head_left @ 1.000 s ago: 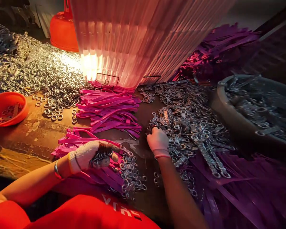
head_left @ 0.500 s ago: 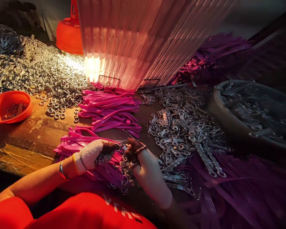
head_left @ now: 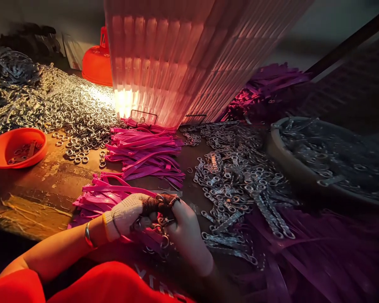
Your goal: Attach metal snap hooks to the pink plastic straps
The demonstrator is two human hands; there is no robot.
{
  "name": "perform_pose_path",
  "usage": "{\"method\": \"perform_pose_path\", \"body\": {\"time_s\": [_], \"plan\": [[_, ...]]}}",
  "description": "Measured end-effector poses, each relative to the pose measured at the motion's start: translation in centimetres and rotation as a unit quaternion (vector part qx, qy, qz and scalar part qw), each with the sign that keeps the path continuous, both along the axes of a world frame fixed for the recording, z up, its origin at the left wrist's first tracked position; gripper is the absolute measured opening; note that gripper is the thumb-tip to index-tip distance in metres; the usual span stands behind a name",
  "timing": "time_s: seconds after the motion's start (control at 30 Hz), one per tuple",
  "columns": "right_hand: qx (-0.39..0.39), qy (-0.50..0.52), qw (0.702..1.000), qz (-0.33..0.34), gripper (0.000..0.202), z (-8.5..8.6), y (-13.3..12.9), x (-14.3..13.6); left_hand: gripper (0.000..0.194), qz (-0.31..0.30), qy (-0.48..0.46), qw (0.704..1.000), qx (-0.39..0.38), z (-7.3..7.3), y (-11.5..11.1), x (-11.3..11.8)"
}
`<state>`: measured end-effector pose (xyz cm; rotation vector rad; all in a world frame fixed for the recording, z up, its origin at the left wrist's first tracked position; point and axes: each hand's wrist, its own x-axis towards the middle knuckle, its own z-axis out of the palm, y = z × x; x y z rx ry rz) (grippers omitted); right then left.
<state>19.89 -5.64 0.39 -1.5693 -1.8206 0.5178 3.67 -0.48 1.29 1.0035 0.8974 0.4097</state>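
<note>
Pressing left hand (head_left: pixel 128 214), curled around metal rings (head_left: pixel 135 224), against right hand (head_left: pixel 187 233), exact pinch unclear, above pink straps (head_left: pixel 104 195), probably for steadiness.

Pretty dim in here tbh: red dome lamp (head_left: pixel 97 66) throwing a harsh glow (head_left: pixel 124 103) onto the ribbed translucent panel (head_left: pixel 154 54) beside it, scuffed brown tabletop (head_left: pixel 55 172) below, grey wall (head_left: pixel 78 14) behind.

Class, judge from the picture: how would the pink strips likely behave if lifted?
The pink strips would probably bend, since several curve over one another. Each is likely light, being thin and narrow. Their glossy surface suggests they might slide apart.
</note>
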Motion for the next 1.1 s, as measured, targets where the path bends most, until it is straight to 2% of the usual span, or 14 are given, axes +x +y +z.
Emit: {"method": "perform_pose_path", "body": {"time_s": [0.1,0.17,0.23,0.3,0.4,0.57,0.67,0.73,0.77,0.8,0.87,0.9,0.93,1.1], "plan": [[-0.013,-0.104,0.994,0.041,0.020,0.7,0.1,1.2,0.026,-0.008,0.041,0.994,0.102,0.6,0.6,-1.1],[-0.036,-0.152,0.984,0.086,0.015,1.4,0.3,1.7,0.016,-0.012,0.051,0.977,0.205,0.8,0.9,-1.6],[-0.050,-0.177,0.976,0.120,0.014,1.8,0.5,1.8,0.004,-0.047,0.072,0.952,0.294,0.8,1.1,-1.9],[-0.050,-0.172,0.975,0.130,0.016,1.9,0.5,1.7,0.009,-0.082,0.086,0.939,0.324,0.7,1.1,-1.9],[-0.028,-0.122,0.985,0.117,0.016,1.1,0.3,1.4,0.011,-0.088,0.072,0.956,0.269,0.5,1.1,-1.9],[0.064,-0.107,0.989,0.081,0.011,-0.9,0.1,0.7,0.037,-0.072,0.074,0.993,0.064,0.8,1.1,-1.4],[0.002,-0.059,0.995,0.074,0.016,-1.6,0.6,0.8,0.036,-0.068,0.077,0.995,0.015,0.7,2.2,-1.0],[-0.061,-0.010,0.997,0.055,0.019,-2.0,1.4,1.4,0.032,-0.094,0.107,0.988,0.059,0.1,3.9,-1.0],[-0.082,0.007,0.996,0.038,0.021,-2.3,1.8,1.8,0.029,-0.125,0.158,0.971,0.129,-0.3,5.0,-1.0],[-0.094,0.019,0.995,0.019,0.022,-2.5,2.4,2.3,0.026,-0.163,0.226,0.935,0.219,-0.7,6.2,-1.0],[-0.098,0.025,0.995,-0.022,0.022,-3.1,3.7,3.2,0.019,-0.227,0.359,0.818,0.388,-1.6,8.4,-1.0],[-0.093,0.016,0.995,-0.036,0.022,-3.5,4.4,3.5,0.019,-0.245,0.403,0.766,0.437,-2.0,9.2,-0.9],[-0.085,-0.003,0.996,-0.039,0.023,-3.8,5.2,3.7,0.020,-0.255,0.431,0.733,0.461,-2.3,9.9,-0.8],[-0.071,-0.182,0.981,0.005,0.033,-5.3,10.2,4.5,0.032,-0.268,0.493,0.679,0.474,-3.7,10.4,-0.8]]}}
